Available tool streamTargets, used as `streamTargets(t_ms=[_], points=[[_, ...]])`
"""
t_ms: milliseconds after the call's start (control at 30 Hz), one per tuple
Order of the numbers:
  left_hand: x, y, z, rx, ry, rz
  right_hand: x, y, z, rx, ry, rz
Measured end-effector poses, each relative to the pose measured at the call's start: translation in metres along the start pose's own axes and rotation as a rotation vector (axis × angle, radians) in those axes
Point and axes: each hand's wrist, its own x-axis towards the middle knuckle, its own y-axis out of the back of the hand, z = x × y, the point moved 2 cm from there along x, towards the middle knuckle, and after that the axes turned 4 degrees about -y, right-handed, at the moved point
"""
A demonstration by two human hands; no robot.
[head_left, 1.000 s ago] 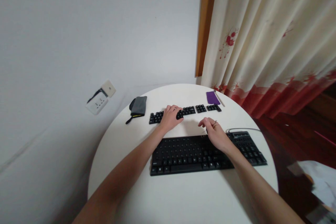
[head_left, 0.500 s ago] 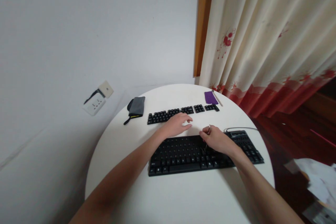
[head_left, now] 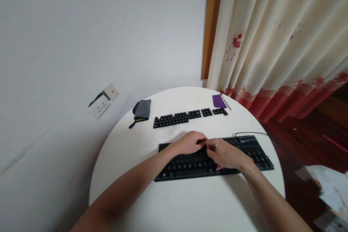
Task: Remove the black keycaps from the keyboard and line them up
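A black keyboard (head_left: 244,152) lies on the round white table (head_left: 190,203), its cable running off to the right. My left hand (head_left: 187,143) and my right hand (head_left: 224,154) meet over the upper middle of the keyboard, fingertips touching. Both have their fingers curled into a pinch. What they pinch is too small and too hidden to name. A ring glints on a finger of my right hand. Behind the keyboard, loose black keycaps (head_left: 176,119) are laid out in rows on the table.
A grey pouch (head_left: 141,110) with a black strap lies at the back left of the table. A purple cloth (head_left: 219,100) and a thin stick (head_left: 226,103) lie at the back right. Curtains hang to the right; a wall socket (head_left: 100,106) sits left.
My left hand has come back from the keycap rows to the keyboard. My right hand has slid left on the keyboard, and the two now touch.
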Motion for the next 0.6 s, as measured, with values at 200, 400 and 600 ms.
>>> streamTargets(t_ms=[200, 400, 600], points=[[0.0, 0.002, 0.004, -0.067, -0.018, 0.002, 0.013, 0.01, 0.017, 0.264, -0.236, -0.144], [-0.001, 0.005, 0.003, -0.23, 0.051, 0.059, 0.02, 0.024, 0.019, 0.462, -0.147, -0.104], [0.0, 0.008, -0.009, -0.338, 0.13, 0.256, 0.031, 0.026, 0.012, 0.511, -0.005, 0.198]])
